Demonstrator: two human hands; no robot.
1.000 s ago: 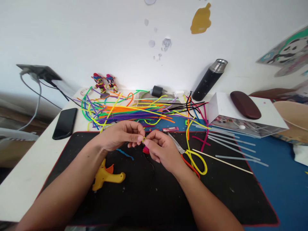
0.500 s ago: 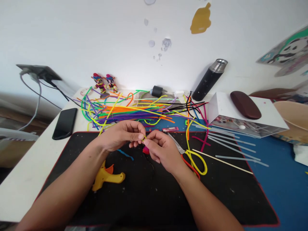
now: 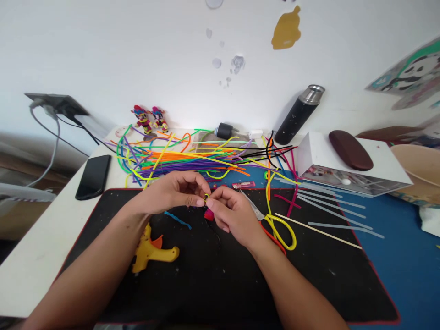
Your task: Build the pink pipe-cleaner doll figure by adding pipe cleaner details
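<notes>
Loop (image 3: 206,197), yellow, long axis roughly up the view, pinched by right hand (image 3: 232,213), left hand (image 3: 175,192) loosely open

This looks like a craft spot at a home desk. Bundled colorful stems (image 3: 192,160) and scissors (image 3: 280,231) share it with a phone (image 3: 92,177), a flask (image 3: 299,114) and two small dolls (image 3: 149,119).

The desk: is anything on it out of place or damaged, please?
The coloured stems lie crossed and tangled, some bent, which looks untidy. Pale specks litter the black mat. I see no clear damage.
</notes>
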